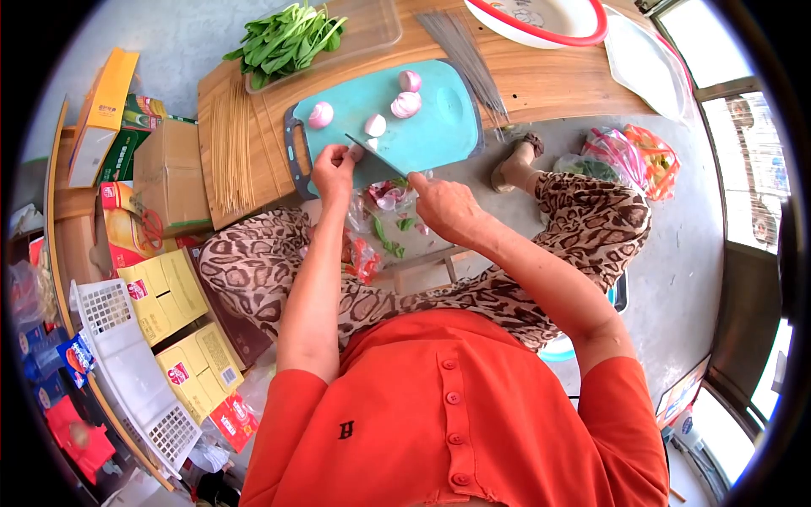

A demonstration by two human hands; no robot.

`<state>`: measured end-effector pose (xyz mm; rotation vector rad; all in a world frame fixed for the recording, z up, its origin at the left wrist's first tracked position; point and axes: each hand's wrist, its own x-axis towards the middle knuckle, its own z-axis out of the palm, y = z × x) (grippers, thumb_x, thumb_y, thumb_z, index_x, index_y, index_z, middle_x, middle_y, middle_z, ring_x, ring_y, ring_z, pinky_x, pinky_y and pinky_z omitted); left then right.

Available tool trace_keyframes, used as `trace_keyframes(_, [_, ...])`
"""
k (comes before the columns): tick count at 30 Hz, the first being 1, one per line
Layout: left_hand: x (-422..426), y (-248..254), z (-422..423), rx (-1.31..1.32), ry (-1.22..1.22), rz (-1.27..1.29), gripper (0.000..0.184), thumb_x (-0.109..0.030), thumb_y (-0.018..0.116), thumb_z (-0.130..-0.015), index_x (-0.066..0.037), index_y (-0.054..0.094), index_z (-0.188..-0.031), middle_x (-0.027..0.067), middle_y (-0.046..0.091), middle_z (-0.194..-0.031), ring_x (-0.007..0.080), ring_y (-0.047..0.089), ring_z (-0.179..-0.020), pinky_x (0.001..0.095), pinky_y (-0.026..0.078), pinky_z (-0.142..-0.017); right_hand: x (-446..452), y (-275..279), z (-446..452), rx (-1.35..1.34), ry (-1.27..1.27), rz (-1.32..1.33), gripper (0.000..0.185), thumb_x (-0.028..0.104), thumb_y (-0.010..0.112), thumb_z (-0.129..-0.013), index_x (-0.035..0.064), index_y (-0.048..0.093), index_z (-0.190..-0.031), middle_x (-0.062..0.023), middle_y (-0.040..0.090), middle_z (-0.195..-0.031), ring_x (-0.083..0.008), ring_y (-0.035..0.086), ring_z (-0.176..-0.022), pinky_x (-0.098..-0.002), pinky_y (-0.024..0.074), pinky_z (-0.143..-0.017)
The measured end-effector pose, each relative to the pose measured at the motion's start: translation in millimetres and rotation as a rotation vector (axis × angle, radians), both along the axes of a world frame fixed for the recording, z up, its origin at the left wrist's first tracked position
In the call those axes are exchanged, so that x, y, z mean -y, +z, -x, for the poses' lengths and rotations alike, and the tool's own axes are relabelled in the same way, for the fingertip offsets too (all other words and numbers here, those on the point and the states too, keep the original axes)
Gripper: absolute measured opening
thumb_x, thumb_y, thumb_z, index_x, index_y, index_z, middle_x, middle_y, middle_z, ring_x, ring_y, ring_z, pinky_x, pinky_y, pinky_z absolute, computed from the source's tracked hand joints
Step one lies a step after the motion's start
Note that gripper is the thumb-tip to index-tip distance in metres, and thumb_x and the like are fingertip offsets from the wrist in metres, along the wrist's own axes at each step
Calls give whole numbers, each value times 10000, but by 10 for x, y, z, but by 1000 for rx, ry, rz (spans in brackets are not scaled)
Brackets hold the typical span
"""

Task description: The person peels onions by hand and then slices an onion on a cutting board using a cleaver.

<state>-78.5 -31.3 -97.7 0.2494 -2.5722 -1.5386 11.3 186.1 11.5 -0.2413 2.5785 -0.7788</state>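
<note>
At the near edge of the blue cutting board [431, 127], my left hand [334, 173] pinches a small onion piece [356, 153]. My right hand [449, 208] is closed round the handle of a knife [382, 157], whose blade crosses the board beside the onion piece. Farther up the board lie a purple onion [320, 115] on the left, a pale cut onion piece [375, 125] near the blade, and two more onions, one larger [405, 105] and one smaller [410, 81]. My right fingers cover the knife's handle.
Bamboo skewers [230, 156] lie left of the board, metal skewers [465, 55] right of it. Leafy greens [287, 42] rest on a plastic tray [372, 21]. A red-rimmed basin [541, 35] stands farther right. Onion peels [389, 196] sit below the board; cardboard boxes [173, 173] stand left.
</note>
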Motion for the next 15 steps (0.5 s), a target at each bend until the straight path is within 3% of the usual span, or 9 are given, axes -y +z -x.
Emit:
trace_keyframes(2, [86,5,30,12,15,34,138,-62,710,-827,-23,674,-954,63,692,-875,131,640,-709,282,506,-682,-44,-1,-74,-52,9,10,183,92,487,-894,26,489,-1065,-217,675,-818,-430,657,-800,-516,507,-693])
trace_keyframes(4, [101,179,16,-147,51,421,199,-35,707,-798,-71,680,-992,83,642,-976,204,646,-804,324,506,-728,-109,37,-170,-63,-51,53,210,94,494,-889,22,484,-1086,-230,671,-859,-443,645,-815,-524,498,-711])
trace_keyframes(5, [79,253,7,-312,17,509,252,-23,710,-773,-107,680,-1008,92,590,-1019,281,615,-924,374,492,-780,-143,51,-216,-64,-51,55,210,94,494,-889,22,484,-1086,-230,671,-859,-443,645,-815,-524,498,-711])
trace_keyframes(7, [-92,417,34,-354,-54,530,260,-33,733,-754,-110,670,-994,78,592,-1008,290,594,-952,393,476,-802,-207,70,-313,-98,-126,87,388,91,471,-883,34,448,-1266,-261,655,-922,-470,610,-855,-539,465,-754])
trace_keyframes(10, [-302,423,128,-374,-187,594,324,-82,790,-720,-118,649,-1009,58,607,-1022,290,572,-975,410,455,-833,-312,107,-376,-97,-136,124,382,108,500,-883,30,446,-1253,-262,647,-905,-470,604,-837,-545,463,-735])
trace_keyframes(13, [-473,362,254,-206,-243,654,462,-138,819,-712,-128,624,-1131,68,615,-1097,296,571,-1038,422,465,-873,-358,157,-405,-80,-155,138,361,117,520,-878,22,452,-1220,-263,633,-858,-475,597,-811,-549,460,-707])
trace_keyframes(15, [-491,323,345,-170,-289,634,449,-133,809,-713,-119,629,-1124,78,610,-1107,299,570,-1051,420,471,-870,-371,139,-419,-68,-163,161,354,124,521,-880,22,453,-1212,-265,628,-838,-476,595,-798,-546,458,-693])
